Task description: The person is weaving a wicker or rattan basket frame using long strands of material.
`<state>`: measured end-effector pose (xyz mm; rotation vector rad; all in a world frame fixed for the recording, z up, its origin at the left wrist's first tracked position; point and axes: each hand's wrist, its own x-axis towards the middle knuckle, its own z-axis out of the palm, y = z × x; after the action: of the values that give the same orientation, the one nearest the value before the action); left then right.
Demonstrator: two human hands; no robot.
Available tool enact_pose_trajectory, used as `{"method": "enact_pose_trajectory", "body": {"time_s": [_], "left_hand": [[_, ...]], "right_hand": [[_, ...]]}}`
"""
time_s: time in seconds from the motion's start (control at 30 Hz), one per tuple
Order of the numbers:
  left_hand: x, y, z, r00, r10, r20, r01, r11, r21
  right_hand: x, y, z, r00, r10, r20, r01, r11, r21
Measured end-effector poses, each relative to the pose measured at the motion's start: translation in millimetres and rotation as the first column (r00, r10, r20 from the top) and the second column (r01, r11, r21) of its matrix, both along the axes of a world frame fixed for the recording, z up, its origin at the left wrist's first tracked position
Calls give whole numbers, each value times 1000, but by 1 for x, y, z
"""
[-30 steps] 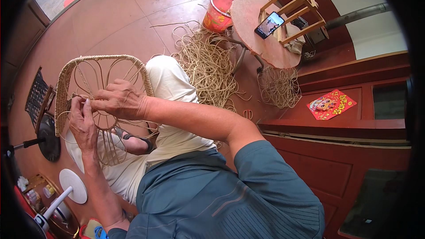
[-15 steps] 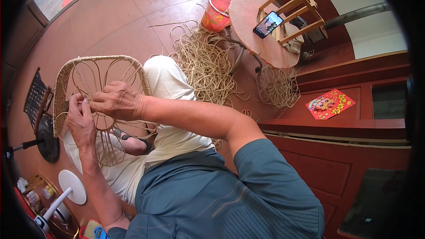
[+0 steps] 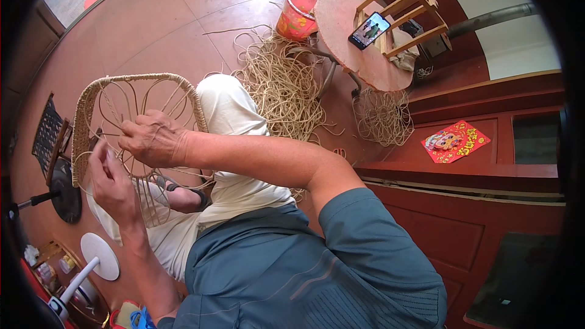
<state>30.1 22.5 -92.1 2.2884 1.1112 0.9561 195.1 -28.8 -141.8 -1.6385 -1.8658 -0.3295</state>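
A half-woven basket (image 3: 79,128) of tan cane or cord rests against my lap, its braided rim curving round open, looping ribs. My right hand (image 3: 157,140) reaches across the frame with its fingers curled closed at the ribs; a strand appears pinched in them. My left hand (image 3: 114,186) is beside the basket's left wall, lower and nearer me. Its thumb and fingers close on a thin strand, which loops out at the left. The fingertips of both hands are partly hidden, and a small gap separates the hands.
A large tangle of loose cane (image 3: 283,94) lies on the floor beyond my knee. Behind it stand a red bucket (image 3: 298,15) and a round table (image 3: 341,30) bearing a phone (image 3: 368,30) and a wooden frame (image 3: 420,9). A white round-based stand (image 3: 100,256) is at the lower left.
My left hand has drawn down and left, away from my right hand. My right hand has shifted slightly left, its fingers curling more. The basket has barely moved.
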Motion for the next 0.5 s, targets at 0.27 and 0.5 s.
{"method": "enact_pose_trajectory", "body": {"time_s": [0.27,0.5], "left_hand": [[-13,-38,-37,907,70,415,293,603,-742],[5,-31,-40,811,75,581,499,430,-752]], "right_hand": [[-11,0,13,998,-30,-53,22,989,-146],[-16,8,22,989,-88,-121,37,929,-368]]}}
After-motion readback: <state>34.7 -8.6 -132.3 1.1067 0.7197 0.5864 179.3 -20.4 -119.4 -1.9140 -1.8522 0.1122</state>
